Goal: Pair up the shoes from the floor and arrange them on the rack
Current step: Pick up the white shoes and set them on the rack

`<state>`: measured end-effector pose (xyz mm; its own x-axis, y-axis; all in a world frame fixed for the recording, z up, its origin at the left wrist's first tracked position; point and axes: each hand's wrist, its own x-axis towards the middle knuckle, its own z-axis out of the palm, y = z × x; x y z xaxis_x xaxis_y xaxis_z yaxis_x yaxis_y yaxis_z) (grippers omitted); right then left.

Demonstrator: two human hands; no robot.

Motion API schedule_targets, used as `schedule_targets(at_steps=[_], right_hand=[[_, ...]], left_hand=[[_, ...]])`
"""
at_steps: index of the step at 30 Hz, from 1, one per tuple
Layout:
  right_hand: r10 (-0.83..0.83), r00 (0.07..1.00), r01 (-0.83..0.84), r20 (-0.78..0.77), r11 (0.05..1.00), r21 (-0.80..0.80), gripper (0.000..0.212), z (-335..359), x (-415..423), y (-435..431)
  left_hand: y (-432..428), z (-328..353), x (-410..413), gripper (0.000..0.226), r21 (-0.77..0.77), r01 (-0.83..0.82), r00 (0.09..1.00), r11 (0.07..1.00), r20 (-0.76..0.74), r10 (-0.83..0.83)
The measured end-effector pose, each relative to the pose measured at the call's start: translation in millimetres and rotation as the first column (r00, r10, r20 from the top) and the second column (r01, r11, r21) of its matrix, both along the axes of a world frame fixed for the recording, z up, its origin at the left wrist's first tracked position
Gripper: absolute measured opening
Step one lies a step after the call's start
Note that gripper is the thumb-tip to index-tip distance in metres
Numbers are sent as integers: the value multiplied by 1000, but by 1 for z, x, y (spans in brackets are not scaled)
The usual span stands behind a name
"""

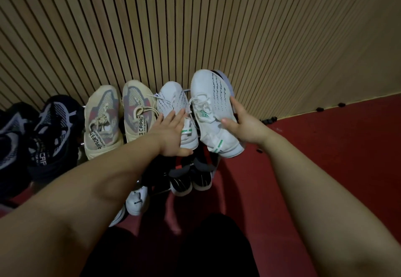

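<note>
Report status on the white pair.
Left hand flat on white shoe. Right hand grips second white shoe, raised beside it. Beige pair tight on the left.

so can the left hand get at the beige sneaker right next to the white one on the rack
Probably yes: the left hand lies open on the racked white sneaker, and the beige sneaker sits directly beside it, uncovered, with nothing between.

shoes point(138, 113) in row on rack point(186, 91)

Slatted wooden wall point(195, 27) above dark red floor point(336, 146) (dim light)
</note>
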<state>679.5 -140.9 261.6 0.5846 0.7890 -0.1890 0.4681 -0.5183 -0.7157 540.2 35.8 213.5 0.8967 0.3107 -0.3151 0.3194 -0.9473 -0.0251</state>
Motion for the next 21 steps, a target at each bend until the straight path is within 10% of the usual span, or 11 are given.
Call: schedule_targets(at_steps=[7,13,21], right_hand=[[-115,939,134,-325,990,37,58,-38,8,12],[-336,905,387,-261,905,178,53,-65,-12,2],[-46,998,49,-37,993,112,108,-87,-44,-38]], left_hand=[[3,-4,-5,114,7,-47,998,999,-30,47],[2,-4,-3,113,-18,-60,998,998,-19,59],[-1,-1,0,111,23,-58,997,998,-53,59]])
